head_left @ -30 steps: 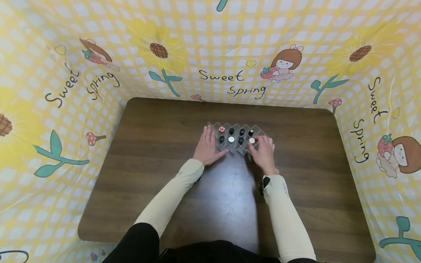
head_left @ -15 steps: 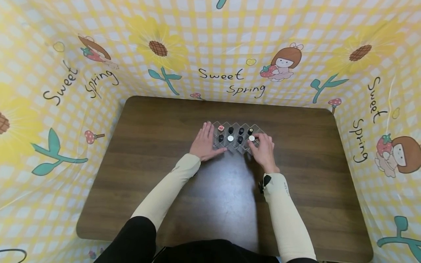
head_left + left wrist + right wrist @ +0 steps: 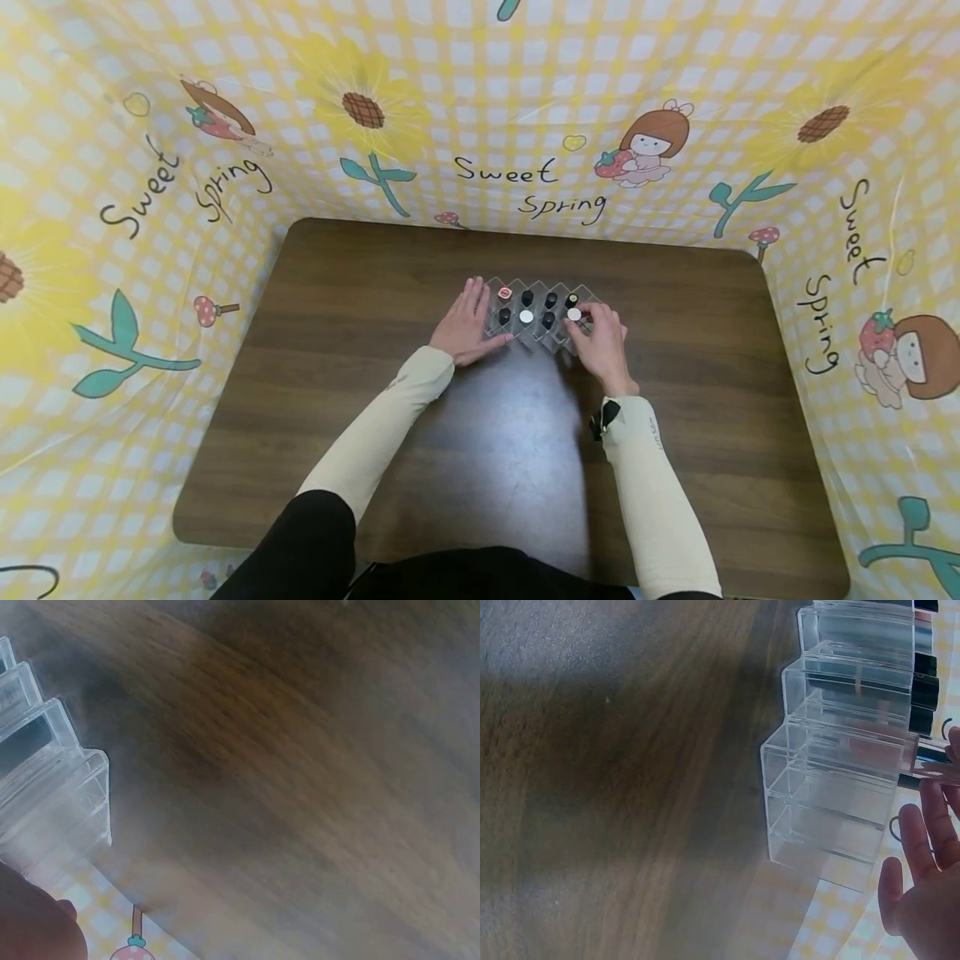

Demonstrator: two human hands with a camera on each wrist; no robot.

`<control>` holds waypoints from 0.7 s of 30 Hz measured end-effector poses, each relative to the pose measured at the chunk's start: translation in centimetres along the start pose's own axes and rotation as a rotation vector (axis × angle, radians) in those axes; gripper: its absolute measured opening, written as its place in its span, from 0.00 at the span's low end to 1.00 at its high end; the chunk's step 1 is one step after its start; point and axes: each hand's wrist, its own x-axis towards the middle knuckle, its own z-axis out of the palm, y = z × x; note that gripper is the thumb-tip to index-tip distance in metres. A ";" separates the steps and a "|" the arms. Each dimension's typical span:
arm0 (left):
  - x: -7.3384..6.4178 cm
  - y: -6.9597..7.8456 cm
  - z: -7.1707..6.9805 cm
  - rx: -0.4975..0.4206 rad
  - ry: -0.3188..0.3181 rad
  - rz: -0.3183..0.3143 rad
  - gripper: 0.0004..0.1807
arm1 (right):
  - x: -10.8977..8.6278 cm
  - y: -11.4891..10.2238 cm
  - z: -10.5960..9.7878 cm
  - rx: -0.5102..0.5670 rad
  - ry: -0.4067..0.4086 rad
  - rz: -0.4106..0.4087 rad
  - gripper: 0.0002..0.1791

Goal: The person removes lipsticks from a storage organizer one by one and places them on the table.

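A clear plastic lipstick holder [image 3: 534, 337] with diamond-shaped compartments stands near the middle of the table, its clear walls [image 3: 829, 802] also showing in the right wrist view. Thumb and forefinger of my right hand [image 3: 604, 348] pinch a white-topped lipstick tube [image 3: 573, 315] at the holder's right end. My left hand [image 3: 461, 330] lies along the left end with fingers straight and thumb stretched across the front. Several other tubes stand in the holder: black-capped ones [image 3: 527, 297], a second white-topped one [image 3: 527, 317] and a red-and-white-topped one [image 3: 505, 293].
The brown wooden table [image 3: 360, 292] has rounded corners. A yellow-and-white checked cloth [image 3: 510, 92] with printed flowers and figures rises behind it and along both sides. A black wrist strap [image 3: 604, 419] sits over the right sleeve.
Both hands and the holder have shifted slightly left and away from the body, mostly in the first half second. The right hand keeps its pinch on the white-topped tube throughout.
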 end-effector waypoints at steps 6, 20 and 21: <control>-0.1 -0.5 0.0 0.022 0.009 0.027 0.56 | 0.0 -0.2 -0.1 0.009 0.014 -0.006 0.18; 0.1 -1.2 0.1 -0.032 -0.015 0.025 0.43 | 0.1 -0.8 -0.6 0.012 0.048 -0.029 0.17; 0.2 -1.1 0.1 -0.036 -0.014 0.028 0.43 | 0.1 -0.7 -0.6 0.014 0.051 -0.032 0.17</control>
